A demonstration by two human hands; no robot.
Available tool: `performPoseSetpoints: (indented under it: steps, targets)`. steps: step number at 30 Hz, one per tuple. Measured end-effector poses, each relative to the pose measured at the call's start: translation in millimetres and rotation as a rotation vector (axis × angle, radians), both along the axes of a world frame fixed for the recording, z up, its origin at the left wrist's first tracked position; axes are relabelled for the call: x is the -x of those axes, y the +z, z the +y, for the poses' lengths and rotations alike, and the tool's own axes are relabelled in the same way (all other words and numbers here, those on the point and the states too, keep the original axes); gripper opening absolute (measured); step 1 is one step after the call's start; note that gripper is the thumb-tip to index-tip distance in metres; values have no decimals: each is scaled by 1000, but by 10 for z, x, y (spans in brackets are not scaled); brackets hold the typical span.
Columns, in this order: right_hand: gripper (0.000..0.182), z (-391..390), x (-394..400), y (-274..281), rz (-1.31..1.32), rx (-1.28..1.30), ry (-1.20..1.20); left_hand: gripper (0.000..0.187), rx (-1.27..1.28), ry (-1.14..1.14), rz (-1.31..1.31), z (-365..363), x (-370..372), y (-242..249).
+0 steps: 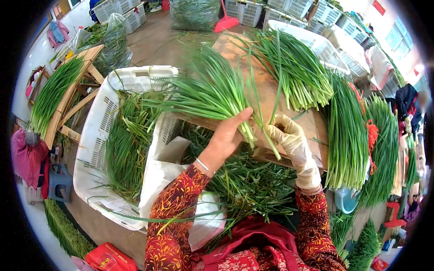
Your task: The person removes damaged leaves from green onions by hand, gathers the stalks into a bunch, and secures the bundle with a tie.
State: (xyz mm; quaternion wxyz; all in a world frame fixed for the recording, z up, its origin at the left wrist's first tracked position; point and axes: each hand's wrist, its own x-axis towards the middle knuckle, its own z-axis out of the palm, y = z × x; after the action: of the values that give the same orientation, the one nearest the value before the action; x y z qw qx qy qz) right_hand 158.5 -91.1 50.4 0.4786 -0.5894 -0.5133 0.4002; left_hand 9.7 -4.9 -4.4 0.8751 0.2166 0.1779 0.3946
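My bare left hand (228,135) is wrapped round the pale lower ends of a bunch of Chinese chives (210,86). The leaves fan out to the upper left, blurred at their tips. In a cream glove, my right hand (289,137) pinches a few loose chive stalks (256,101) beside the bunch. Both hands are over the near edge of a wooden board (266,92). On the board's far right lies a pile of chives (294,67), white ends toward me. Loose chive leaves (253,185) are heaped below my hands, at my lap.
A white plastic crate (92,144) with chives inside stands at my left. Long chive bundles (348,135) hang at the right, one near red ties (372,140). A wooden bench (68,97) bears more chives. Crates (246,12) and a red dustpan (226,23) are at the back.
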Motion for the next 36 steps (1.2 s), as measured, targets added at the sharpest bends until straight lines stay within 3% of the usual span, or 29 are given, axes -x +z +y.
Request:
performPoseSetpoints:
  steps: [2,4,8,10,12,14,15,16,17,18,19,20,21,24,28,31,32,34,36]
  targets:
    - [15,-33,22,-16,9,-47,-45,17,5,39,27,2,19,84]
    - [14,-75,26,-43,11,-287,-99,16,-50,185,90,2,-2,127]
    - [11,-429,-37,147,35,-217,-149,17,-31,271,136,196,157,80]
    - [9,-630,-103,66,202,-214,168,17,-22,320,104,324,279,70]
    - [16,-818,-65,163,96,585,328,17,-56,376,100,343,344,91]
    - [29,-932,-86,-324,-783,567,782,16,-88,415,97,310,348,115]
    - [34,-814,12,-243,-1101,850,830,17,-99,432,127,276,329,135]
    - [27,-809,-58,-97,-922,651,535,19,-107,448,161,241,293,133]
    - [19,-847,-249,-271,-676,157,286,18,-87,442,179,280,258,0]
    - [16,-689,-127,46,-380,73,117,18,-80,433,184,239,242,-1]
    - [17,-576,-86,201,-391,55,-53,18,-109,396,221,205,215,28]
    - [17,-431,-92,281,-643,-73,-121,18,-138,356,258,168,190,65]
    - [21,-286,-51,341,-675,-211,-107,18,-106,343,314,131,160,107]
    - [26,40,141,342,-833,-152,-62,19,-207,381,364,99,54,29]
    - [29,235,93,36,-789,34,-13,19,-256,247,431,100,42,-21]
    - [23,264,5,-104,-249,-5,-10,22,-207,213,346,47,67,100]
    - [23,279,-43,-133,-253,-6,-14,23,-140,198,280,28,74,131]
    - [19,324,-107,-164,8,92,-79,22,-129,165,301,42,69,6]
    - [19,362,-111,-205,26,121,-86,24,-51,53,340,-50,44,-73]
